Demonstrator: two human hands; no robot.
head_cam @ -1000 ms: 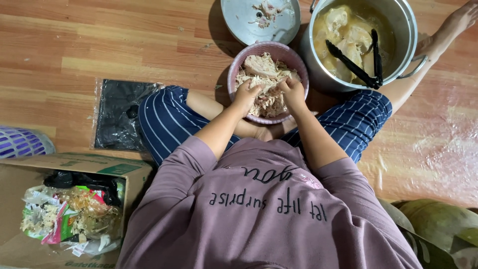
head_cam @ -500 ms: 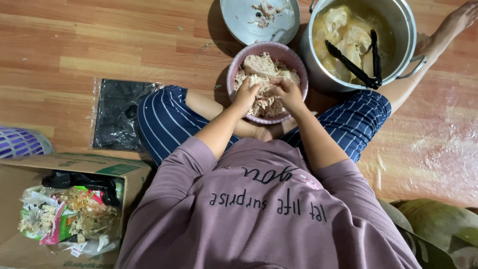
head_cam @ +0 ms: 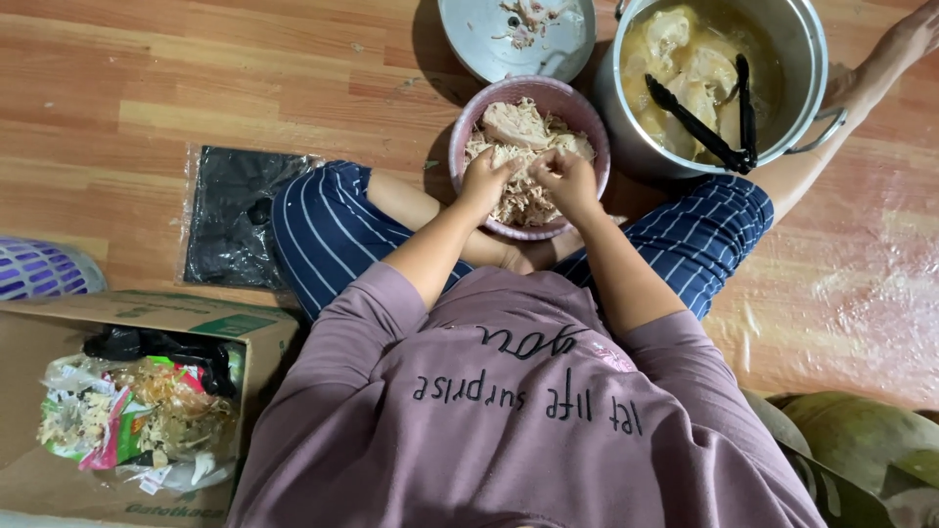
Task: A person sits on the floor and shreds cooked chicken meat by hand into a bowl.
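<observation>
We are pinching a strand of pale cooked chicken (head_cam: 528, 161) between both hands, left hand (head_cam: 486, 181) and right hand (head_cam: 567, 178) closed on it, shredding over the pink round plastic bowl (head_cam: 590, 122) in our lap, likely needing another piece from the steel stockpot (head_cam: 807, 59) beside it.

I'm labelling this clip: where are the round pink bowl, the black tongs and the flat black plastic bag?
round pink bowl (head_cam: 587, 110): head view, right rim.
black tongs (head_cam: 696, 125): head view, left arm.
flat black plastic bag (head_cam: 227, 220): head view, middle.

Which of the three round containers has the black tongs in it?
The big steel pot at upper right; the pink bowl and flat plate have none.
</observation>
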